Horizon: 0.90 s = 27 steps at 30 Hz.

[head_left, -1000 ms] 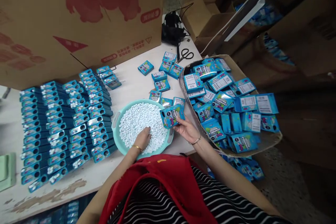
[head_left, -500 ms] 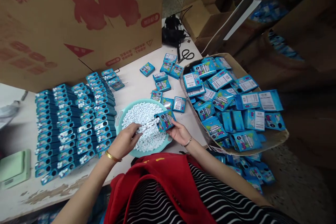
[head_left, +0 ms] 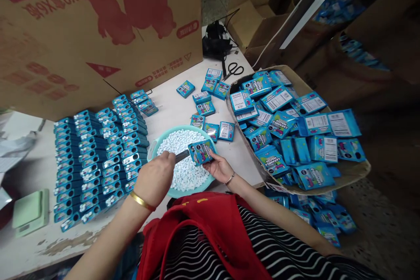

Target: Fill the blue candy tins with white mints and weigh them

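Note:
My left hand, a gold bangle at its wrist, is closed round a narrow dark scoop. The scoop's far end meets the side of a small blue candy box; whether it reaches inside cannot be seen. That box is gripped by the fingers of my right hand, printed face up. Both hands are over a light-green basin filled with small white candies.
Rows of blue boxes with round openings stand left, some with white candies on top. Right is a carton heaped with boxes. Loose boxes, scissors and a pale-green scale lie on the table. A large carton stands behind.
The scoop, earlier covered with white candies, now shows bare and dark. My left hand has turned over and risen a little; the right hand still holds the box, slightly further left.

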### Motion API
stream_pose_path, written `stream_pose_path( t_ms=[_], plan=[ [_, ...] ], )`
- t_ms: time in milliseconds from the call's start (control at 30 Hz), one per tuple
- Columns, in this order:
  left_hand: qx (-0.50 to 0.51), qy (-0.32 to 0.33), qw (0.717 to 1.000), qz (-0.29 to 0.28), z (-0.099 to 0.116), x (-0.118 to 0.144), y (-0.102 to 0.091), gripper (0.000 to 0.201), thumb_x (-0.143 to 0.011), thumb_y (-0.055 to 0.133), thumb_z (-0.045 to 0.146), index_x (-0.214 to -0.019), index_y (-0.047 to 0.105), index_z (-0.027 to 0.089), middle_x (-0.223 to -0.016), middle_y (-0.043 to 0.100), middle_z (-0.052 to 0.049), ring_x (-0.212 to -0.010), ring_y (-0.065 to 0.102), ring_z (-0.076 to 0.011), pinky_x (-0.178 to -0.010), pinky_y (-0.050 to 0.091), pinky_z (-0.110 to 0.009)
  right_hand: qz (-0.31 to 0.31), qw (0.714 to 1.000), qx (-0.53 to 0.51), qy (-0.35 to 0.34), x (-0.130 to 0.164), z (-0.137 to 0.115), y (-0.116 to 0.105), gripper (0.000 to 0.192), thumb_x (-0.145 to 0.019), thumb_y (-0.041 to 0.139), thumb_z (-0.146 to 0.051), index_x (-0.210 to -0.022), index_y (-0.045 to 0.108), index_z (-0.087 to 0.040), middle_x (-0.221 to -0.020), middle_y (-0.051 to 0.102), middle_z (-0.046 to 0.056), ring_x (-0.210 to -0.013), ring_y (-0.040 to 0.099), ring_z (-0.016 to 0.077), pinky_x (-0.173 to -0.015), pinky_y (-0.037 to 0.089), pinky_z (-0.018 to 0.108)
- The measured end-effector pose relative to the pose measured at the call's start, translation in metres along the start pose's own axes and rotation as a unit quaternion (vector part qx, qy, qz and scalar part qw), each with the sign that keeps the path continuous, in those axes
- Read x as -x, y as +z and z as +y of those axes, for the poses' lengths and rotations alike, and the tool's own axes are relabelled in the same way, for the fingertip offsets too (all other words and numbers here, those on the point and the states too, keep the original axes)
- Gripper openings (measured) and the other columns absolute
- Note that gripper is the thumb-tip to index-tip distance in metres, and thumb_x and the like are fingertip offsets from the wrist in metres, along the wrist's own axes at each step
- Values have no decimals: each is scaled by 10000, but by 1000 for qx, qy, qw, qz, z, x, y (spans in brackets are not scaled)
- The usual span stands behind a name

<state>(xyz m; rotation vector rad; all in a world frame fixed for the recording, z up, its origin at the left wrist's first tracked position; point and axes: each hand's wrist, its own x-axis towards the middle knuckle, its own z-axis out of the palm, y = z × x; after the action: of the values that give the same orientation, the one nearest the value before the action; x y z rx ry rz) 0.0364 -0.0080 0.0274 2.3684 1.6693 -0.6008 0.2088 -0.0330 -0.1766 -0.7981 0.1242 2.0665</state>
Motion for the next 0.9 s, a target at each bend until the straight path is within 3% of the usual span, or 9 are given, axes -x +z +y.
stream_pose_path(
  t_ms=[100, 267, 333, 400, 467, 533, 567, 733, 900],
  plan=[
    [169, -27, 985, 34, -13, -2, 27, 178, -857, 516, 338, -828, 560, 168, -784, 603, -57, -693, 595, -187, -611, 431, -292, 1, 1000, -1, -18, -1, 4, 2, 216, -813, 670, -320, -986, 619, -201, -861, 730, 2, -692, 681, 109, -619, 586, 205],
    [546, -114, 825, 92, -4, -19, 105, 484, -749, 614, 566, -1004, 532, 163, -752, 593, 4, -585, 511, -110, -557, 414, -240, -35, 993, 109, -37, 0, 18, 11, 377, -804, 662, -399, -1119, 559, -220, -1044, 696, 43, -857, 681, 163, -712, 589, 293],
    [569, -102, 809, 103, -1, -24, 126, 443, -759, 623, 533, -983, 541, 160, -710, 555, 28, -549, 455, -88, -531, 378, -221, -13, 959, 260, -111, 2, 17, 13, 529, -779, 670, -454, -1224, 494, -229, -1186, 635, 82, -1021, 641, 220, -832, 563, 391],
    [526, -39, 844, 100, -4, -25, 136, 395, -774, 641, 468, -1011, 555, 164, -720, 552, 30, -582, 458, -91, -563, 378, -220, 17, 856, 458, -240, 4, 9, 13, 755, -718, 718, -474, -1350, 389, -223, -1373, 495, 124, -1262, 477, 285, -1018, 439, 486],
    [470, 48, 878, 83, -11, -24, 138, 370, -796, 642, 405, -1076, 558, 179, -819, 598, 3, -692, 520, -115, -651, 414, -236, -24, 701, 632, -330, 5, -4, 12, 866, -697, 744, -449, -1415, 321, -211, -1463, 384, 138, -1388, 291, 314, -1129, 274, 523],
    [438, 112, 889, 69, -18, -24, 139, 351, -814, 630, 374, -1105, 556, 192, -946, 623, -28, -834, 562, -145, -757, 438, -260, -134, 589, 727, -326, 6, -14, 10, 715, -775, 684, -389, -1391, 370, -206, -1402, 459, 145, -1353, 351, 310, -1113, 297, 515],
    [435, 119, 890, 70, -22, -25, 140, 367, -818, 625, 375, -1128, 543, 196, -1000, 623, -39, -868, 569, -150, -784, 445, -267, -179, 564, 745, -308, 6, -17, 8, 593, -822, 635, -354, -1353, 418, -206, -1322, 532, 143, -1280, 447, 296, -1062, 372, 493],
    [360, 2, 929, 86, -63, -39, 151, 320, -869, 510, 331, -1150, 498, 179, -1052, 612, -65, -851, 588, -162, -792, 473, -301, -144, 608, 715, -314, 14, -20, -7, 355, -883, 542, -276, -1224, 494, -188, -1143, 612, 130, -1063, 588, 254, -904, 492, 413],
    [171, -1, 984, -53, -88, -59, 167, 218, -851, 438, 143, -1036, 548, 178, -1054, 608, -87, -984, 584, -210, -873, 449, -348, -50, 678, 654, -333, 29, -30, -17, 363, -863, 584, -316, -1197, 496, -204, -1135, 608, 100, -1040, 589, 233, -902, 482, 380]
  ],
)
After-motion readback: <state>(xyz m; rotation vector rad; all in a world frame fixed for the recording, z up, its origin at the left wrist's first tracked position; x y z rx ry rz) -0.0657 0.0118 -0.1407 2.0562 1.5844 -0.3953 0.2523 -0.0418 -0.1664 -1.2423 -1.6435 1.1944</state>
